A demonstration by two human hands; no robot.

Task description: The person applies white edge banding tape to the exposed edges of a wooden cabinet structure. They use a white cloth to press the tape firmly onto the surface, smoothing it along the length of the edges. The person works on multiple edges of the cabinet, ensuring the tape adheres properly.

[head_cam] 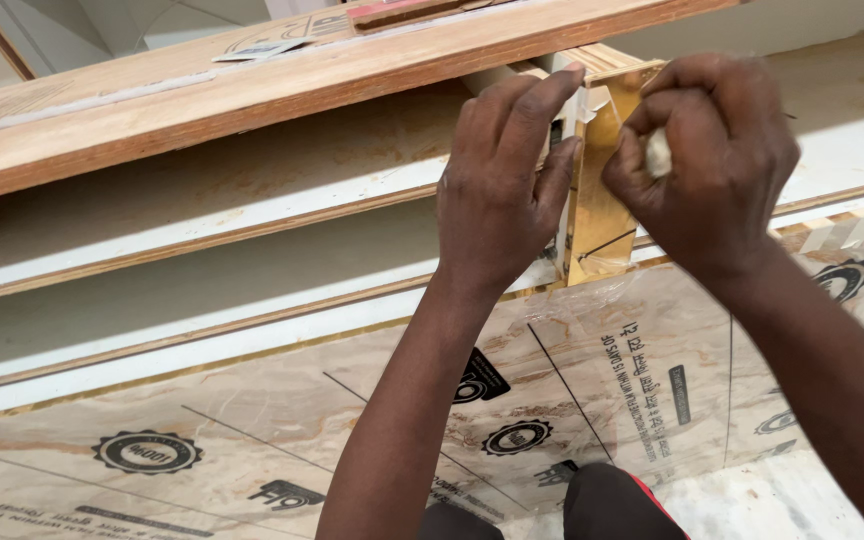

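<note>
1. Gold-faced offcut (597, 215): small upright piece with a shiny gold laminate face, centre right of the frame, its foot resting where the printed sheet meets the white-edged boards. It stands between the two hands, touching both.
2. Printed protective sheet (252, 430): pale marbled laminate under clear film with black round stamps and ruled lines, filling the lower frame, nearest the viewer; film looks loose and wrinkled just below the offcut.
3. Left hand (502, 190): centre of the frame, fingers (527, 110) extended and pressed flat against the offcut's left edge, steadying it upright; grasping by pressure, not clenched.
4. Right hand (717, 160): upper right, curled into a near fist, pinching a small pale bit (658, 152) against the gold face; what that bit is cannot be told.
5. Step in hand, as judged: peeling or rubbing the covering off the gold face. The next move seems to call for a firm left-hand brace while the right pulls steadily.
6. White-edged boards (202, 290): stacked long panels running across the middle left.
7. Wooden plank (252, 95): reddish-brown, slanting across the upper frame, farthest away.
</note>
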